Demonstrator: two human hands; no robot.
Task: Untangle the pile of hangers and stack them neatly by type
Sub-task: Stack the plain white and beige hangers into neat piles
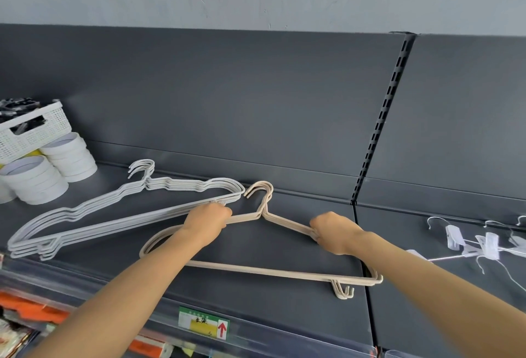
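Observation:
A stack of beige wire hangers (256, 269) lies flat on the dark grey shelf (284, 300), hooks pointing to the back panel. My left hand (207, 219) grips their left shoulder bar near the neck. My right hand (333, 232) grips the right shoulder bar. To the left lies a stack of white hangers (113, 215), its right tip touching my left hand. Clear clip hangers (484, 244) lie on the adjoining shelf at the right.
Stacks of white tape rolls (54, 164) and a white perforated basket (31, 127) stand at the back left. A slotted upright (378, 118) divides the back panel. A green and yellow price label (203, 322) sits on the shelf's front edge.

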